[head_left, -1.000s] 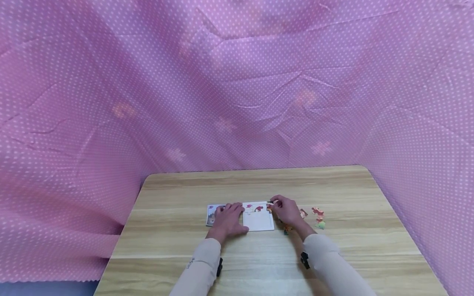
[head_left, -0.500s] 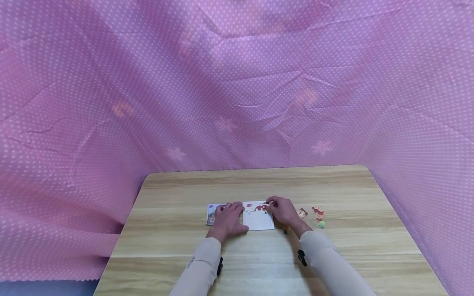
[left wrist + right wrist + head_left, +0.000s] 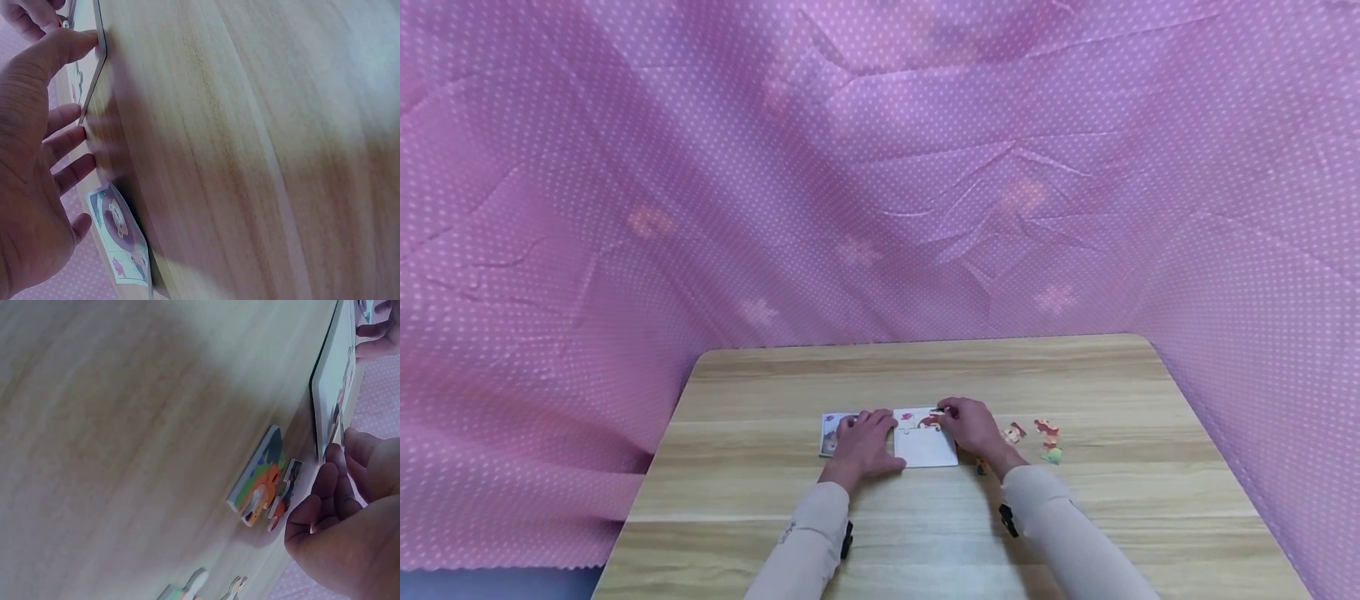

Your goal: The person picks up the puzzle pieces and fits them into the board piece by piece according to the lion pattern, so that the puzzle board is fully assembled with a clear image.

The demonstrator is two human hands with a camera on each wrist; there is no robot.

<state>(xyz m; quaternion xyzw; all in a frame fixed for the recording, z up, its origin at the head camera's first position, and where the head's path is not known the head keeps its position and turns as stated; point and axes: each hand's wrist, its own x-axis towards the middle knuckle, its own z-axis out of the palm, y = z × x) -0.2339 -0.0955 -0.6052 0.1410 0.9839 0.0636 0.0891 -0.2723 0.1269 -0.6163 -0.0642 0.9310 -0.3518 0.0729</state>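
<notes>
A white puzzle board [image 3: 927,450] lies on the table with colourful pieces along its far edge. My left hand [image 3: 865,446] rests at the board's left side; in the left wrist view its thumb touches one edge and spread fingertips meet the board's side. My right hand [image 3: 973,427] is at the far right corner, where thumb and finger pinch a thin puzzle piece [image 3: 339,425] over the board in the right wrist view. The piece's face is mostly hidden by the fingers. Partly under my left hand is a picture card [image 3: 830,433], seen more fully as a printed card [image 3: 119,228] in the left wrist view.
On the wooden table [image 3: 760,500], loose pieces lie right of the board: a brown and cream piece [image 3: 1013,432], a red and orange piece [image 3: 1047,431] and a green one [image 3: 1053,456]. Others [image 3: 259,481] lie beside my right hand. A pink dotted cloth [image 3: 880,208] hangs behind.
My right hand has moved slightly left, bringing the pinched piece from the board's right edge onto its far right corner, against the neighbouring red piece. The left hand has stayed in place.
</notes>
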